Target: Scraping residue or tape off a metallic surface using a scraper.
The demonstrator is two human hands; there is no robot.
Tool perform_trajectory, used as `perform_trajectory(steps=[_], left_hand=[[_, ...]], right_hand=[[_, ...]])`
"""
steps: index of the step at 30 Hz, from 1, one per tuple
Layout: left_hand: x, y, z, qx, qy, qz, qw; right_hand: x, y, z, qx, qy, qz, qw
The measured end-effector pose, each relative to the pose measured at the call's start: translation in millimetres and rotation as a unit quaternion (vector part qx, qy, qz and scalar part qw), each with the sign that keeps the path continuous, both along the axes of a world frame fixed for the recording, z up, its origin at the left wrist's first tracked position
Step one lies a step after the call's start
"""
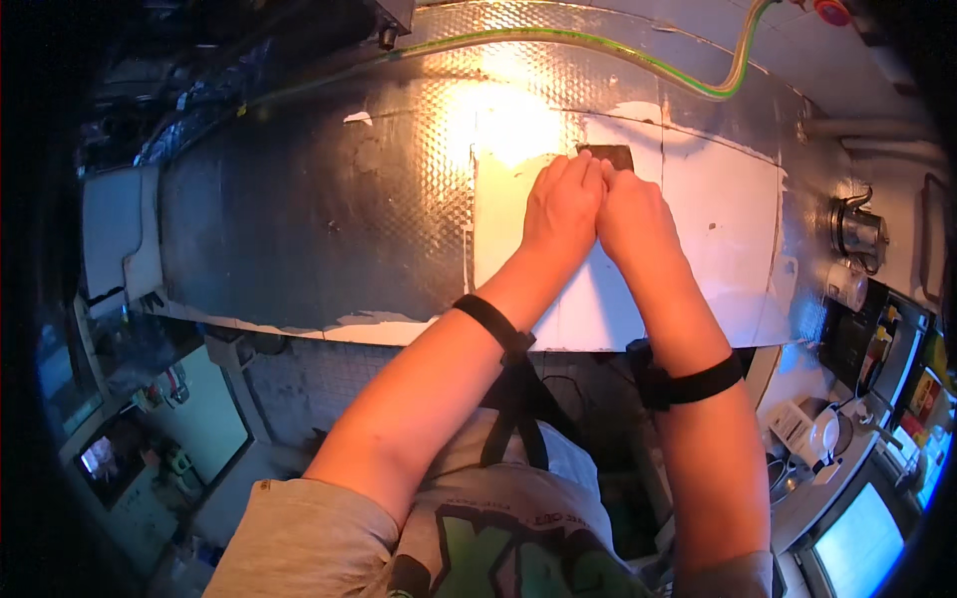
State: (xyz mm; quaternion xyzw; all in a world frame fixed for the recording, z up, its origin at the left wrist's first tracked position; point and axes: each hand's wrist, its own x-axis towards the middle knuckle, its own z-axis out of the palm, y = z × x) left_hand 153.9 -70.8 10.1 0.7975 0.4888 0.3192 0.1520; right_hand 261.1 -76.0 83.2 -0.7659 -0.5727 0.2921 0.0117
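Observation:
My left hand [564,199] and my right hand [635,204] are side by side over the pale part of the work surface [728,239], touching each other. Both are closed, with the fingers curled away from view. A small dark flat rectangular piece [611,155] sticks out beyond them, gripped at its near edge. Its exact kind cannot be made out, and the hands hide part of it. Black straps circle both forearms.
Dark, dented metal sheet [319,199] covers the surface's left side. A green-yellow hose [588,40] runs along the back under a bright glare. At the right stand a metal kettle [859,234] and a lit screen [859,543]. A white panel [110,229] borders the left end.

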Motion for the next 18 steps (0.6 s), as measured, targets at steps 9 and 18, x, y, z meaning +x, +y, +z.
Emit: perform_trajectory(steps=[9,18], left_hand=[[-2.5,-6.4,-1.3,-0.001,0.006,0.003,1.000],[-2.3,-16.4,-0.1,-0.020,0.012,0.003,1.000]], right_hand=[[-4.8,1.2,8.7,0.007,0.007,0.002,1.000],[-5.1,-4.8,-1.1,0.018,0.013,-0.008,1.000]])
